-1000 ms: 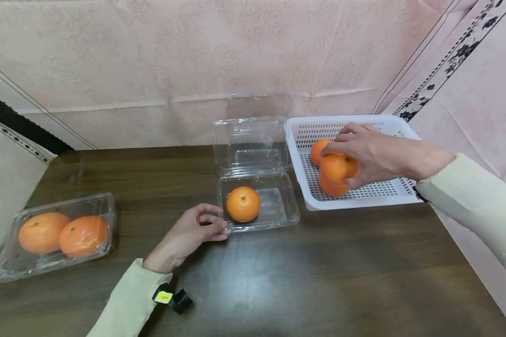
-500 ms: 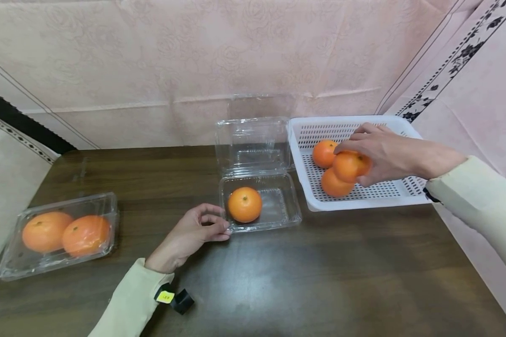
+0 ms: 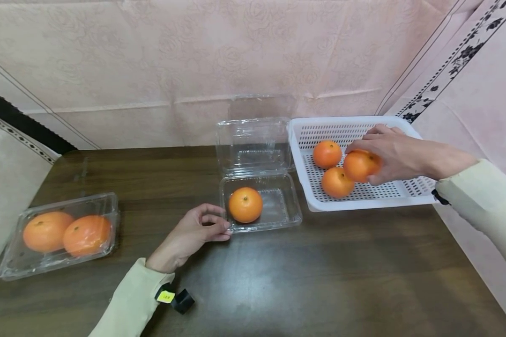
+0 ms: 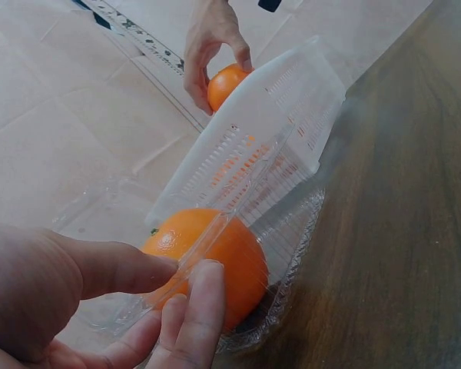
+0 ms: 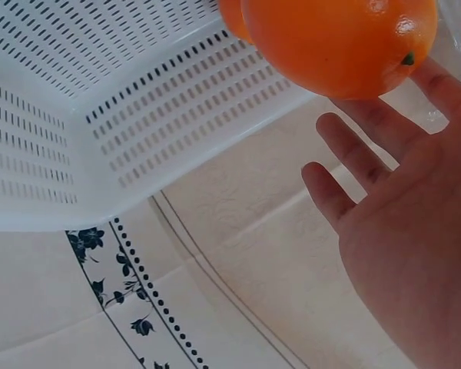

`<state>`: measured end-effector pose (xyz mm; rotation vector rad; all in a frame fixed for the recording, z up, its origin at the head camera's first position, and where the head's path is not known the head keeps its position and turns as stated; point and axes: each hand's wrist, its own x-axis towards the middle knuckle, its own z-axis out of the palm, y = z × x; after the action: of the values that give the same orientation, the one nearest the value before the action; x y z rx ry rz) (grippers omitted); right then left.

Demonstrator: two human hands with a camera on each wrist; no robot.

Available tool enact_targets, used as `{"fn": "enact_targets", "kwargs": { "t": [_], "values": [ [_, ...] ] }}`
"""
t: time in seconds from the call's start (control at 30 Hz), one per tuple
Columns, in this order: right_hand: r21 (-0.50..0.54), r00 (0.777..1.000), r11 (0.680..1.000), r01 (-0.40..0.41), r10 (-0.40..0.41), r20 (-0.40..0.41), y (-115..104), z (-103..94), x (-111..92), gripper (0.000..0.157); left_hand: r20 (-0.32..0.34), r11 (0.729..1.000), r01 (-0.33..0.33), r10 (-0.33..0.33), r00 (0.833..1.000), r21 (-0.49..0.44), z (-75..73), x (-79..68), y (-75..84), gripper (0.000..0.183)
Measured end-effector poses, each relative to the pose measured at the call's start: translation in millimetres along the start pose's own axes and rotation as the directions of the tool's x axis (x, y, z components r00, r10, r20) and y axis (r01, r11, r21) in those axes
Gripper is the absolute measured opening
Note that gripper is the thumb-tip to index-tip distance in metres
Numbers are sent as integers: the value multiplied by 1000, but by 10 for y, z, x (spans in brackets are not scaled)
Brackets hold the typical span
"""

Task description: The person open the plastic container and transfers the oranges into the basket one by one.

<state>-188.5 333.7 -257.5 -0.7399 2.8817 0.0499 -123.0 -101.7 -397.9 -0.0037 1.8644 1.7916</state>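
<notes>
My left hand (image 3: 194, 232) pinches the near left corner of an open clear plastic clamshell container (image 3: 280, 206) between thumb and fingers. One orange (image 3: 245, 205) sits in the container's left half, close behind those fingertips in the left wrist view. Over the white basket (image 3: 312, 204), my right hand (image 3: 398, 152) grips another orange (image 3: 361, 165); the left wrist view has this held orange (image 4: 228, 86) above the basket's rim. Two more oranges, one at the back (image 3: 326, 154) and one in front (image 3: 338, 182), lie in the basket's left part. The right thumb is mostly hidden in the right wrist view.
A closed clear container (image 3: 59, 267) with two oranges lies at the table's left. The raised clear lid (image 3: 253, 145) stands behind the open container, near the pink patterned cloth (image 3: 194, 56). The basket adjoins that container's right side on the dark wooden table (image 3: 278, 281).
My right hand has moved right with its orange, uncovering more of the two oranges in the basket. My left hand keeps its hold on the container's corner.
</notes>
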Motion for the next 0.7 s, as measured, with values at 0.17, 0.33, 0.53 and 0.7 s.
{"fn": "enact_targets", "kwargs": {
  "t": [0.17,0.33,0.53,0.7],
  "values": [
    [-1,1000,1000,-21,21,0,50,34,-27,65,-3,1000,3,-3,1000,4,0,-3,2,45],
    [25,999,998,-52,52,14,112,72,-45,66,-5,1000,2,-2,1000,4,2,-5,5,45],
    [37,996,996,-86,85,27,192,125,-62,67,-1,1000,-1,1,1000,1,4,-4,2,45],
    [35,994,993,-109,108,33,242,171,-75,68,-2,1000,1,-1,1000,2,6,-2,-1,45]
  ]
}}
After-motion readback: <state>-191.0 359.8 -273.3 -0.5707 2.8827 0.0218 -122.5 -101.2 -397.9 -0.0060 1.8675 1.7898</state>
